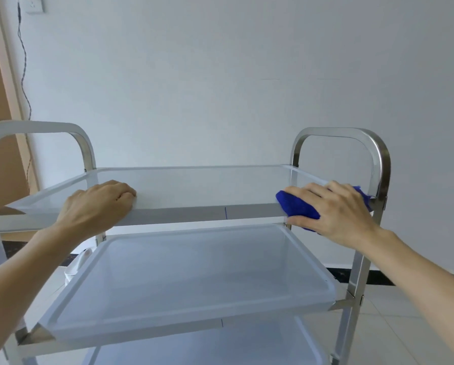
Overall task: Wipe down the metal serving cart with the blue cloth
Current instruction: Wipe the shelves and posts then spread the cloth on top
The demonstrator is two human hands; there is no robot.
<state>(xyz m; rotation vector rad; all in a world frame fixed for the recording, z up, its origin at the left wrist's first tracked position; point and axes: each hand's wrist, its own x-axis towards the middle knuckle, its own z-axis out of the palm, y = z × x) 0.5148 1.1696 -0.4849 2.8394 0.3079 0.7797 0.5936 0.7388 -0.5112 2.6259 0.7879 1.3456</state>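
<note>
The metal serving cart (183, 213) stands before me with three tray shelves and a looped handle at each end. My right hand (336, 212) presses the bunched blue cloth (299, 205) against the front right corner of the top shelf, beside the right handle (378, 154). Part of the cloth shows past my fingers near the handle post. My left hand (102, 204) rests with curled fingers on the top shelf's front rim at the left, gripping the edge.
The middle shelf (194, 272) and the bottom shelf (207, 349) lie below. A white wall stands close behind the cart. A dark cable (24, 75) hangs down the wall at left. A white object (76, 267) sits on the floor behind the left leg.
</note>
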